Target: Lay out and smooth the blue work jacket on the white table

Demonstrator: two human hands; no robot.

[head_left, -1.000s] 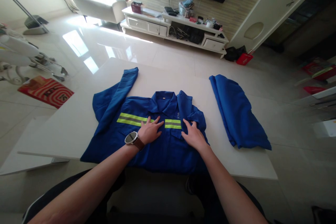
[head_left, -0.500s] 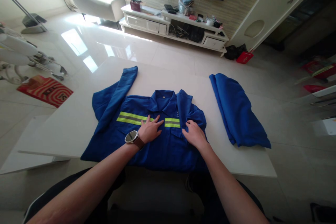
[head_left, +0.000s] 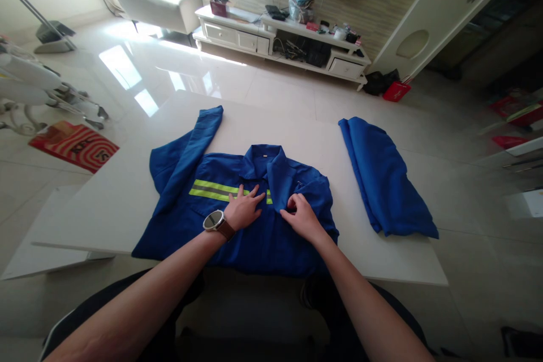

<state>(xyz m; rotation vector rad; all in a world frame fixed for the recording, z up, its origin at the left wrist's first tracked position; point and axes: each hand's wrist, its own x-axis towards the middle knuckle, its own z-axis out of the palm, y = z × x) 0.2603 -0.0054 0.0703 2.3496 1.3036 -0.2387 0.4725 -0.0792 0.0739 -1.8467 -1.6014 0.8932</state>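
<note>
A blue work jacket (head_left: pixel 254 237) with a yellow-green reflective stripe (head_left: pixel 210 190) lies front-up on the white table (head_left: pixel 106 203). Its left sleeve stretches toward the far left corner. My left hand (head_left: pixel 243 210), with a watch on the wrist, lies flat and open on the chest by the stripe. My right hand (head_left: pixel 299 216) pinches the jacket's right side, which is folded inward over the front and covers the right end of the stripe.
A second folded blue garment (head_left: pixel 382 178) lies on the table's right part. Beyond the table are a glossy tiled floor, a white TV cabinet (head_left: pixel 280 45) with clutter, a white sofa (head_left: pixel 156 3) and a red patterned mat (head_left: pixel 74 146) at left.
My right hand has moved left, drawing the jacket's right side over the front and hiding more of the reflective stripe. The left hand has stayed in place.
</note>
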